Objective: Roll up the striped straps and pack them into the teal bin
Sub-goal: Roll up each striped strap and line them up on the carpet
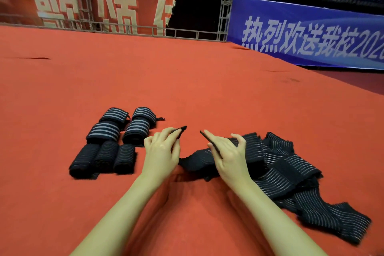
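1. The red carpeted floor (187,81) carries everything; no teal bin is in view, so packing looks some way off.
2. The heap of loose black elastic straps with thin pale stripes (291,172) lies at near right, tangled.
3. Seven rolled striped straps (110,141) sit in rows at near left, apparently done.
4. To roll well, I would pull the held strap end taut and flat, fold it squarely, then wind tightly with the edges aligned.
5. The left hand (161,149) pinches one corner of a black strap end (180,130) between curled fingers.
6. The right hand (226,149) pinches the other corner, outer fingers spread over the heap.
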`<state>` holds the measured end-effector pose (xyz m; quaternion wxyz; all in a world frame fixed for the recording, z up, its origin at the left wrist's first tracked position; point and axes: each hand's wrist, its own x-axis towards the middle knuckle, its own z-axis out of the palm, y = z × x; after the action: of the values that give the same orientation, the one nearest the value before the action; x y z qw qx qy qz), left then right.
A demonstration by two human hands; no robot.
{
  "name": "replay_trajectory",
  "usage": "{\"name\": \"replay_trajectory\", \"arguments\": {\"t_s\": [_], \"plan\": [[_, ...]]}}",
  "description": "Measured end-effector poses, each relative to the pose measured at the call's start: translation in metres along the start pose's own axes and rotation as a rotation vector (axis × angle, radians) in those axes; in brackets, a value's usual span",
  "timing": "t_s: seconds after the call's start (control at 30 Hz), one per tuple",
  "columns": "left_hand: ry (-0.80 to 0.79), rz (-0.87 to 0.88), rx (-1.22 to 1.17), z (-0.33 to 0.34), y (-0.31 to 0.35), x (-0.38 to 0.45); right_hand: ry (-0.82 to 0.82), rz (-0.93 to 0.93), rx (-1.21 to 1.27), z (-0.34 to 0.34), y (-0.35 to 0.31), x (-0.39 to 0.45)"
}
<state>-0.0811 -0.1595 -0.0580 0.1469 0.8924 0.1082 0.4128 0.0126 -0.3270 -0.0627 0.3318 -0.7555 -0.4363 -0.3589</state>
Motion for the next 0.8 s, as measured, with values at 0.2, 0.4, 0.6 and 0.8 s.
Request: {"name": "replay_trajectory", "arguments": {"t_s": [0.2,0.4,0.6,0.8], "plan": [[0.031,-0.044,0.007,-0.024,-0.019,-0.010,-0.051,-0.132,0.123,0.008,-0.044,0.000],[-0.001,-0.076,0.005,-0.038,-0.040,-0.023,-0.169,-0.119,0.203,0.027,-0.060,-0.024],[-0.015,-0.047,-0.029,-0.040,-0.043,-0.047,-0.079,0.165,0.168,0.034,-0.058,-0.031],[-0.055,-0.060,-0.042,-0.028,-0.018,-0.049,-0.009,0.290,0.177,0.018,-0.049,-0.021]]}}
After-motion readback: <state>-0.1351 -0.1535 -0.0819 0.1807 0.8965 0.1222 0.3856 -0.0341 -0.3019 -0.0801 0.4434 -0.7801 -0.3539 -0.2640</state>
